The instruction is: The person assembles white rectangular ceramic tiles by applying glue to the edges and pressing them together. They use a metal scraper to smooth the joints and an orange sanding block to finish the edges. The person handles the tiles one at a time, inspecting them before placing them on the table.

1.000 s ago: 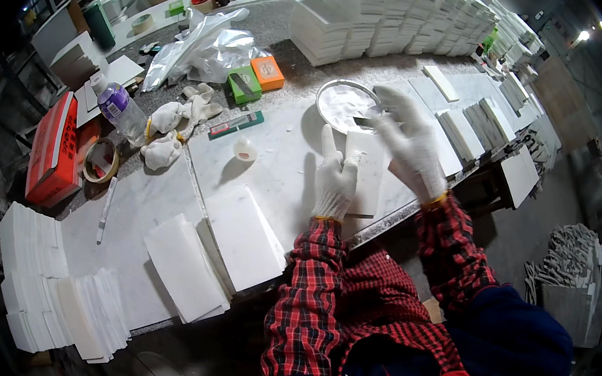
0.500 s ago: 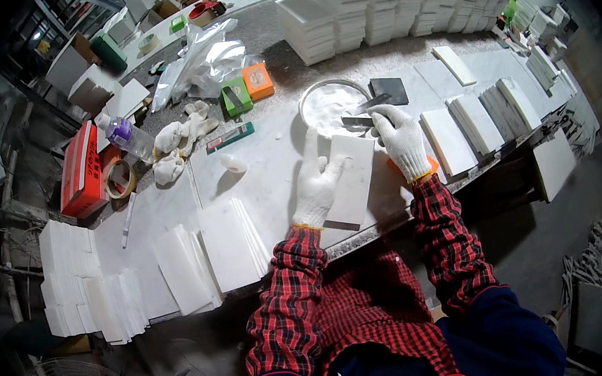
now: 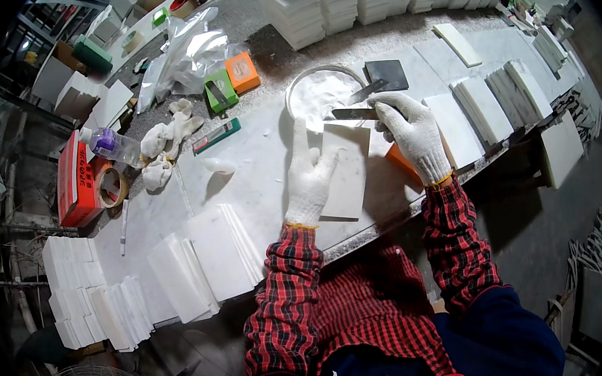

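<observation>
My right hand (image 3: 413, 136), in a white knitted glove, is closed on a flat scraper blade (image 3: 353, 114). The blade points left, above the far edge of a pale stone tile (image 3: 347, 172). My left hand (image 3: 311, 176), gloved likewise, rests at the tile's left side, index finger stretched out and thumb spread over the surface. Just beyond is a round bowl (image 3: 290, 102) of white paste (image 3: 320, 94); a second dark blade (image 3: 367, 91) leans at its right side. Under and beside my right hand an orange object (image 3: 402, 162) is partly hidden.
Stone tile stacks stand along the right (image 3: 482, 106) and front left (image 3: 223, 247) of the bench, with tall stacks (image 3: 293, 12) behind. A dark square plate (image 3: 386, 75) lies by the bowl. Farther left are small boxes (image 3: 242, 73), cloth gloves (image 3: 157, 141), and a bottle (image 3: 113, 144).
The whole view has shifted a little. The scraper blade has moved from the bowl's near right edge toward the tile's far edge. My left hand stays at the tile's left side.
</observation>
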Action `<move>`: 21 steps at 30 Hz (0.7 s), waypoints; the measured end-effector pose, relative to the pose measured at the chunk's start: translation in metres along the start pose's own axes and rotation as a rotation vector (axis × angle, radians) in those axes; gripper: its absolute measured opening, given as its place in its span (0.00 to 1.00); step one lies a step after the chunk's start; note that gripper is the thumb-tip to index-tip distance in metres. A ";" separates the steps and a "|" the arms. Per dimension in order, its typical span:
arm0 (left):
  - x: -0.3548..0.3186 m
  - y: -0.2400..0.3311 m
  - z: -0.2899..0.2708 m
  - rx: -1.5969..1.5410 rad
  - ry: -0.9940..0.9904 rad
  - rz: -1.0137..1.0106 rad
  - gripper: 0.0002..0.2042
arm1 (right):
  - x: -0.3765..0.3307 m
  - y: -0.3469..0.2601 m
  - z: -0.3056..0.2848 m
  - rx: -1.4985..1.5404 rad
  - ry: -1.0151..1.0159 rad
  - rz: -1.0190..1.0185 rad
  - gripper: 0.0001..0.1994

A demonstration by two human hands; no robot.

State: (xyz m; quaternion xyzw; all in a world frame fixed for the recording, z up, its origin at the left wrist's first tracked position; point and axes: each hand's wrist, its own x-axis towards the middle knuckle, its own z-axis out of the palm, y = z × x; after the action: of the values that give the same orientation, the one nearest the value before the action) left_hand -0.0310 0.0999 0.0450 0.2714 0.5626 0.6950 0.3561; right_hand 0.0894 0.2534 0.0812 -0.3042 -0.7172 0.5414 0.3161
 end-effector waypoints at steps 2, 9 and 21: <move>0.003 -0.005 -0.001 0.027 0.018 0.012 0.40 | 0.001 0.003 0.002 -0.026 -0.007 -0.029 0.11; 0.000 0.007 0.000 0.086 -0.014 -0.012 0.40 | 0.002 0.004 -0.002 -0.033 0.027 -0.006 0.11; 0.007 -0.011 -0.008 -0.016 -0.005 -0.038 0.39 | 0.007 0.018 0.000 -0.347 0.133 -0.391 0.11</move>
State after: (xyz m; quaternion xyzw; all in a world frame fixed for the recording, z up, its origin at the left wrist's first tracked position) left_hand -0.0393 0.1023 0.0324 0.2596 0.5612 0.6919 0.3728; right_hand 0.0866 0.2626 0.0642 -0.2445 -0.8222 0.3178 0.4041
